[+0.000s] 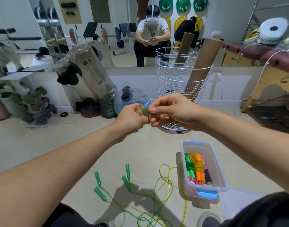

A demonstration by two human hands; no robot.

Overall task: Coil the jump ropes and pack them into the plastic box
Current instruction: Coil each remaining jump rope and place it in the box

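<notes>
Nearest, on the floor between the person's knees, lie two loose jump ropes with clear yellow-green cords tangled in loops; their four green handles point to the near left, apart from one another. Just right of the tangle stands the clear plastic box, open at the top, with a blue latch on its near end. Inside it sit coiled ropes packed side by side: a green one on the left, an orange one in the middle, a pink-and-black one on the right, with something pink at the near end.

Farther out, above the floor, both forearms reach forward and the hands meet. The left hand is curled around a small coiled jump rope of glittery yellow-green cord with a bit of blue showing at its far side. The right hand pinches the same coil from the right, thumb and fingers closed on it.

Beyond the hands stands a white wire basket holding a cardboard tube. Left of it are a blue water bag and dumbbells, all before a wall mirror.
</notes>
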